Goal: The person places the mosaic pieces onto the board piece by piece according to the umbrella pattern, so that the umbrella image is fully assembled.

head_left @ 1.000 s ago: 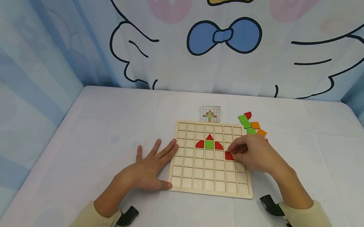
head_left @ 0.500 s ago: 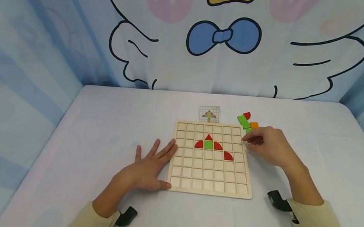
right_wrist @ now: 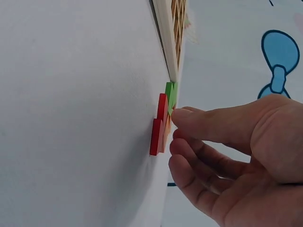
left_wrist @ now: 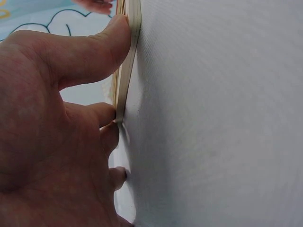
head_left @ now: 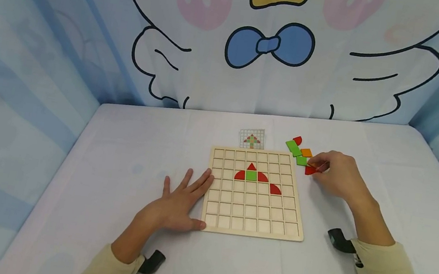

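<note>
A square wooden grid board [head_left: 251, 208] lies on the table. In its cells sit a red triangle [head_left: 251, 167], a green square [head_left: 251, 175], a red quarter-circle on either side of that square, and another red quarter-circle [head_left: 275, 189] lower right. My left hand [head_left: 178, 204] is spread at the board's left edge, thumb and fingertips touching it; the left wrist view shows the thumb [left_wrist: 94, 54] on the rim. My right hand [head_left: 336, 173] is over the loose pieces, fingertips at a red piece [head_left: 310, 170] and partly hiding an orange one. In the right wrist view, thumb and fingers are slightly apart beside the red pieces [right_wrist: 156, 137].
Behind the board lies a small pattern card [head_left: 252, 138]. Loose tiles lie off the board's upper right corner: a red piece [head_left: 297, 140], a green parallelogram [head_left: 293, 148], an orange piece [head_left: 306, 153] and a green square [head_left: 302, 160]. A printed curtain [head_left: 261, 86] hangs behind the table.
My right hand has left the red quarter-circle lying in the board and moved right and back to the loose pieces. My left hand has stayed at the board's edge.
</note>
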`<state>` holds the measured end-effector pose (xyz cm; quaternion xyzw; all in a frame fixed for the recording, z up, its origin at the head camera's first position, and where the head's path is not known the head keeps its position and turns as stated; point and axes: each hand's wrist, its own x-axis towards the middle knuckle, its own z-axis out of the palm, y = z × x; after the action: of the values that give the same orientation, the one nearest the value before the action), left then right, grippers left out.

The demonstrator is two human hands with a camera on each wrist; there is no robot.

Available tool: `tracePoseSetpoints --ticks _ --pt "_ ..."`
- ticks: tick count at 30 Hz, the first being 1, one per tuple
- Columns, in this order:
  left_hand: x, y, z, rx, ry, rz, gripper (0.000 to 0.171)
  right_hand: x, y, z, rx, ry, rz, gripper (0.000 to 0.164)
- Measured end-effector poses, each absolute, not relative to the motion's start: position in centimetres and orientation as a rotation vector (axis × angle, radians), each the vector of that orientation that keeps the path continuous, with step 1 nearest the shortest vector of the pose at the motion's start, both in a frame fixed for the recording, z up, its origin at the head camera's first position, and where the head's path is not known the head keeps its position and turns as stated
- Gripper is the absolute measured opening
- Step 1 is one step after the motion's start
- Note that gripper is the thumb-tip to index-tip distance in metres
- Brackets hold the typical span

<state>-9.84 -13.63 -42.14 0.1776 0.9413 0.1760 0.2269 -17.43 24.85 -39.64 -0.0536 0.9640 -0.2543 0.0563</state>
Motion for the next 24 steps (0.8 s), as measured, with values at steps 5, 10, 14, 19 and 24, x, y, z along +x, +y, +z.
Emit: tracePoseSetpoints --ticks 5,10,14,19,24 --pt "-9.8 -13.6 -42.2 0.486 2.592 0.480 0.106 -17.6 24.8 -40.1 -0.157 2.903 -0.748 0.029" --pt "-9.9 -13.7 -42.3 0.490 2.597 0.470 0.106 -17.7 24.7 -40.3 -0.191 2.894 -0.747 0.025" --pt "-9.9 -13.6 -42.2 0.491 2.599 0.466 0.106 -17.6 24.3 -40.3 -0.225 2.888 -0.745 0.020" --pt "-9.9 -13.6 -42.1 0.488 2.598 0.452 0.106 -17.6 23.9 -40.3 -0.245 2.888 -0.722 0.017" --pt "-9.7 -13.6 -42.1 0.493 2.596 0.454 0.106 -17.5 23.6 -40.4 -0.244 2.874 -0.729 0.012"
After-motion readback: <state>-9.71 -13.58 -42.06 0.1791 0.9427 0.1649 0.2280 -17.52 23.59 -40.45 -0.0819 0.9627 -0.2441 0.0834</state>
